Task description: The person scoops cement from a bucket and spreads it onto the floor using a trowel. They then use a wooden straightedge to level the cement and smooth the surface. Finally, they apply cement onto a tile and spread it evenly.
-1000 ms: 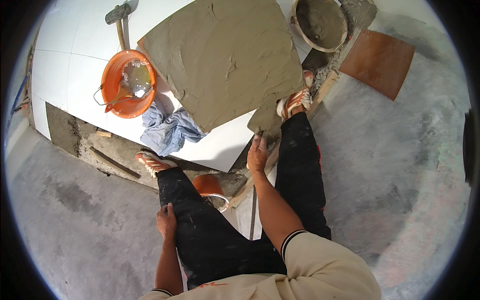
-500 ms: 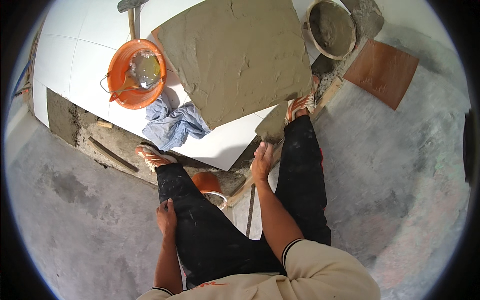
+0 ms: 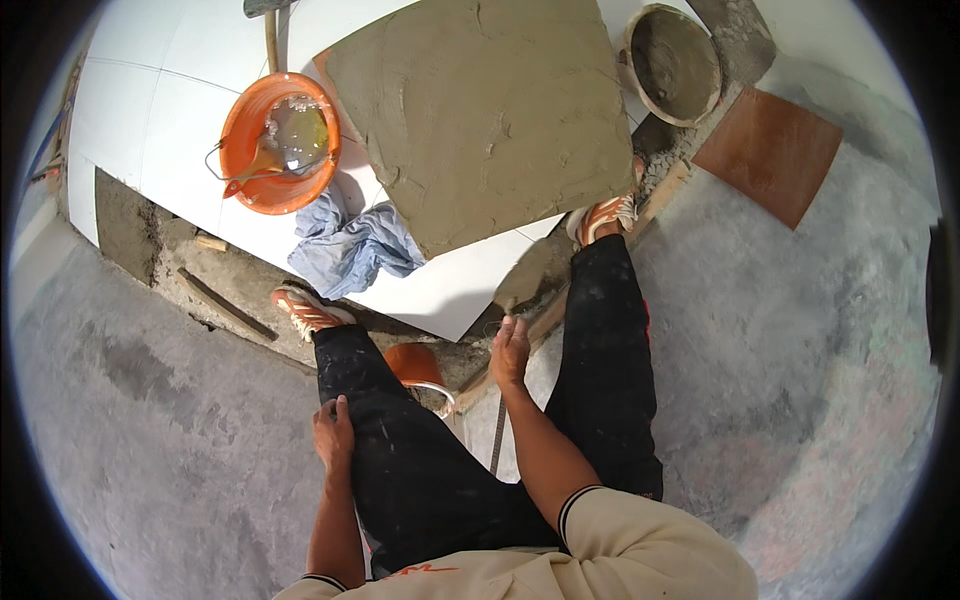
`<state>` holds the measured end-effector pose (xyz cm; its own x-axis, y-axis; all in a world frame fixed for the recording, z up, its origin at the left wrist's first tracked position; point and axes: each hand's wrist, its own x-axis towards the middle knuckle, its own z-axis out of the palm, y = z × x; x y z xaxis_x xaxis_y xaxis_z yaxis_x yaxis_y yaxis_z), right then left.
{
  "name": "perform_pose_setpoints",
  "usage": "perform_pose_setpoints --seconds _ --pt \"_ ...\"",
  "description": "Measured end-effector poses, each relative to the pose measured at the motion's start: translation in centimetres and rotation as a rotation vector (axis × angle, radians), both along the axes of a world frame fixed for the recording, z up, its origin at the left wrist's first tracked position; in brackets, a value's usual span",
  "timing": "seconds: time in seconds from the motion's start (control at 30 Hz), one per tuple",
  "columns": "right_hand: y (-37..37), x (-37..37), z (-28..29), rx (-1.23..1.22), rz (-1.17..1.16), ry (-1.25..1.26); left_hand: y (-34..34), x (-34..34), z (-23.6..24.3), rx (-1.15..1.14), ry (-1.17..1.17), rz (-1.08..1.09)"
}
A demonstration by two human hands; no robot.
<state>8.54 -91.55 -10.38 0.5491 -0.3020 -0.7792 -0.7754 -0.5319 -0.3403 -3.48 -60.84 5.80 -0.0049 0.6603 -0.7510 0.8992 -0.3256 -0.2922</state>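
Note:
My right hand (image 3: 510,350) is closed round the handle of a trowel (image 3: 526,274), whose mortar-coated blade points away from me beside the near corner of a large square tile (image 3: 480,130). A layer of grey mortar covers the tile's upper face, and a reddish-brown edge shows at its left. It lies over white floor tiles (image 3: 110,110). On my left thigh rests my left hand (image 3: 333,432), holding nothing, its fingers partly hidden from view.
An orange bucket (image 3: 235,150) holds cloudy water and a brush. Beside it lie a blue-grey cloth (image 3: 350,250) and a hammer (image 3: 271,45). A mortar bucket (image 3: 708,105) stands far right, near a brown tile (image 3: 768,155). A wooden strip (image 3: 225,305) lies in the trench.
My right hand and the trowel have drawn slightly back toward me and to the left, away from my right shoe. My left hand stays on the thigh.

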Motion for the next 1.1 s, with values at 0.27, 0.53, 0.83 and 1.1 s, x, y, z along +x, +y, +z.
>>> perform_pose_setpoints --seconds 0.27,0.53,0.83,1.1 --pt "1.5 3.9 0.9 0.151 0.584 -0.193 0.2 0.7 -0.1 -0.003 -0.031 0.068" --pt "8.3 22.2 6.5 -0.043 0.733 -0.356 1.0 0.8 0.5 0.032 -0.029 0.116" --pt "17.9 37.0 9.6 -0.227 1.311 -0.538 0.9 0.4 1.0 0.066 -0.074 0.232" --pt "23.8 37.6 9.0 -0.247 1.508 -0.399 1.3 -0.2 1.2 0.079 -0.122 0.279"
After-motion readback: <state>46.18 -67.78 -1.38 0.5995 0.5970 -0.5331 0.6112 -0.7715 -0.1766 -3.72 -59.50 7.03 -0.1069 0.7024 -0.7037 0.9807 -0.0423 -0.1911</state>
